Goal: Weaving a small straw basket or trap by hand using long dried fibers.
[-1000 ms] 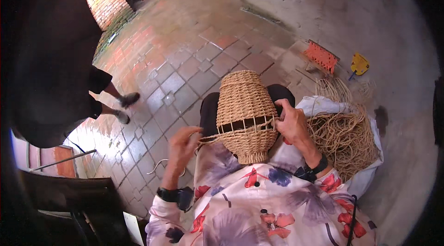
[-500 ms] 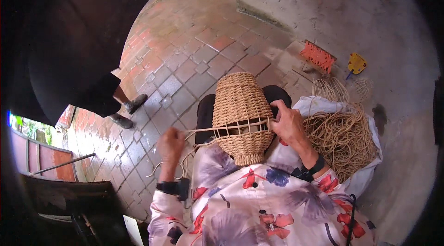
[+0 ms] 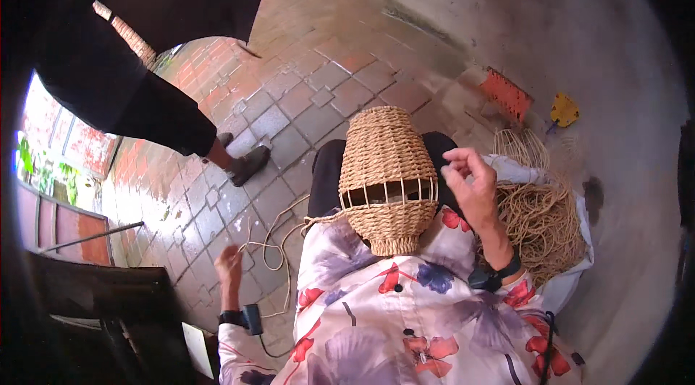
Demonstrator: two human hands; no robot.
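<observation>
A woven cord basket (image 3: pixel 387 149) lies on my lap between my knees, its narrow rimmed end toward me. Pale upright ribs show bare across a gap between its two woven bands. My right hand (image 3: pixel 474 186) is raised just right of the basket, apart from it, fingers loosely curved and separated, nothing seen in them. Lower left, away from the basket, my left hand (image 3: pixel 229 267) has its fingers curled together where a loose strand of cord (image 3: pixel 269 246) reaches them; the grip is small and slightly blurred. That strand loops slackly from the basket's left side.
A white sack (image 3: pixel 583 229) of tangled cord (image 3: pixel 543 222) stands at my right. Beyond it lie a wire-like coil (image 3: pixel 520 147), an orange-red block (image 3: pixel 505 95) and a yellow object (image 3: pixel 564 110). A person in dark trousers (image 3: pixel 163 106) stands on the tiled floor (image 3: pixel 318 113), front left.
My left hand has moved down and left, away from the basket. My right hand has let go of the basket's side and lifted right. The strand across the gap is gone; the person stepped closer.
</observation>
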